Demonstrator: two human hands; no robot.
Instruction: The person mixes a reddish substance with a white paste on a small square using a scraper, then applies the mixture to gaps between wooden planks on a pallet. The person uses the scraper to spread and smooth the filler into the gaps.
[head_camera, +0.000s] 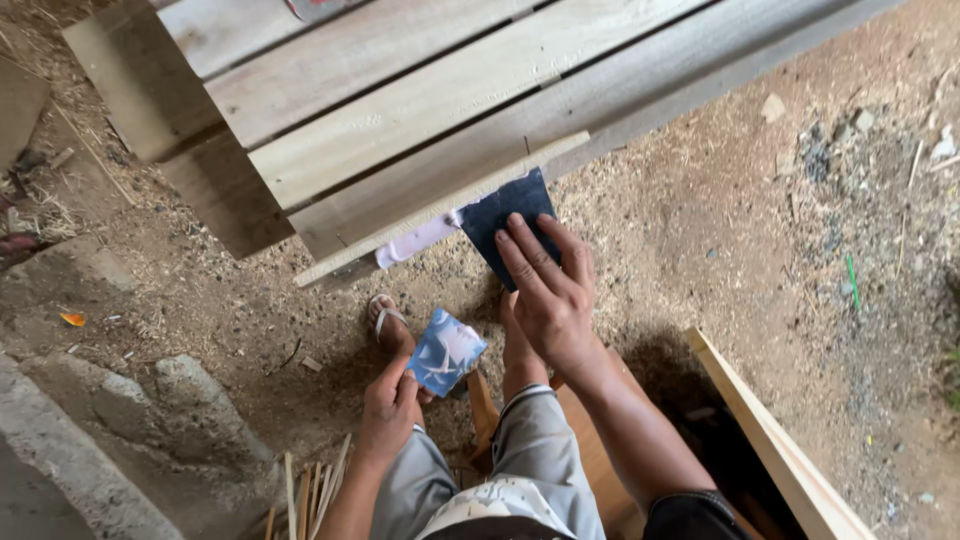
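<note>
My right hand (548, 290) presses flat on a dark sheet of sandpaper (500, 215), fingers stretched out over it, against the near edge of a stack of pale wooden planks (420, 110). A light purple strip (415, 240) shows along that plank edge, just left of the sandpaper. My left hand (388, 405) is lower, near my knee, and holds a folded blue-and-white piece of paper (445, 352) between thumb and fingers.
The ground (760, 230) is dirt covered in sawdust. My sandalled foot (388, 322) is under the planks. A pale board (775, 440) leans at lower right. A concrete kerb (80, 460) runs along the lower left, with thin wood sticks (305, 490) beside it.
</note>
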